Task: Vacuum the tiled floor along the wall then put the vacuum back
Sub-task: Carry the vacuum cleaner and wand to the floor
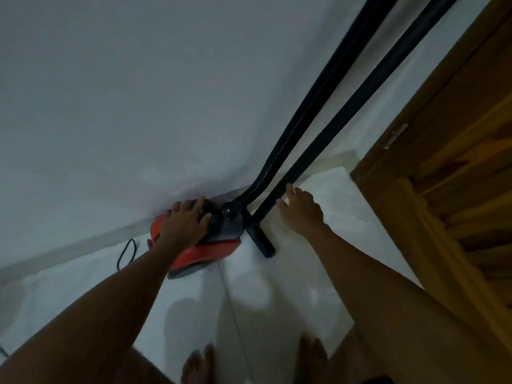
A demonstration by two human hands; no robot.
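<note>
left hand (185,221): palm down on top of vacuum body, fingers spread, resting rather than gripping
right hand (300,207): open, fingers loosely extended, holding nothing, fingertips just beside wand
vacuum body (206,249): red/grey, under left hand, on tiled floor (277,286) against the wall (124,106)
wand (346,117): black, left of right hand, leaning up the wall
hose (313,92): black, beyond left hand, runs up beside wand
cord (126,252): left of left forearm, on floor
door (457,134): wooden, right of right hand

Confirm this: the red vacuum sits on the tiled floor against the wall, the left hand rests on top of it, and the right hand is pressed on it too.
Not quite. The head view shows the right hand off the red vacuum, open beside the black wand. The rest stands: the vacuum sits on the tiled floor against the wall, with the left hand on top.
</note>
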